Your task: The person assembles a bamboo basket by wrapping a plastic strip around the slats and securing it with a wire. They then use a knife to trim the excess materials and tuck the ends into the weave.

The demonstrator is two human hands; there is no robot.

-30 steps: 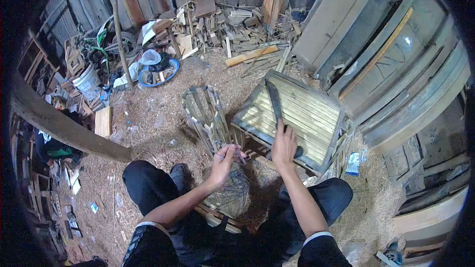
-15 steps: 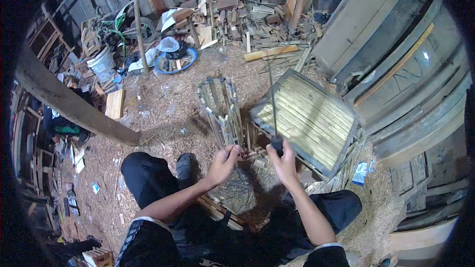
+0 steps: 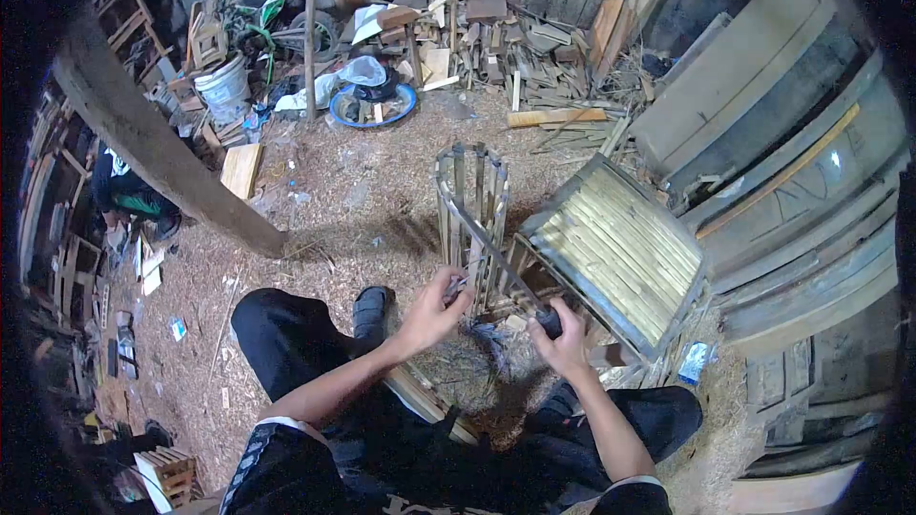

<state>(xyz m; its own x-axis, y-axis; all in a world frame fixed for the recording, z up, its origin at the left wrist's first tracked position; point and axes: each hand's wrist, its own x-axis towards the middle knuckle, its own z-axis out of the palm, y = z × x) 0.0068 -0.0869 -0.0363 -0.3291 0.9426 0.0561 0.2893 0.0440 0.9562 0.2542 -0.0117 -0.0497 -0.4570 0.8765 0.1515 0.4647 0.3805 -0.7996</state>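
Note:
My right hand (image 3: 563, 339) is wrapped round the black handle of a long-bladed knife (image 3: 496, 256), whose narrow blade slants up and left, crossing in front of an upright slatted bamboo frame (image 3: 447, 176). At the near side of that frame, my left hand (image 3: 434, 313) is closed, thumb against fingers; a small bit shows at its fingertips, too small to name. The hands are apart, with the knife's handle close to the near corner of a low bamboo-slat table (image 3: 620, 253).
Wood offcuts (image 3: 506, 48) are heaped at the back wall. A blue basin (image 3: 382, 114) and white bucket (image 3: 224, 91) stand back left. A leaning post (image 3: 172, 153) partly hides a person (image 3: 138, 193). Boards (image 3: 735, 67) lean at right. Shavings cover the ground (image 3: 324, 200).
The knife has swung from pointing nearly straight up to slanting left across the bamboo frame. My right hand has lowered slightly. The view has shifted, so the surroundings sit further right.

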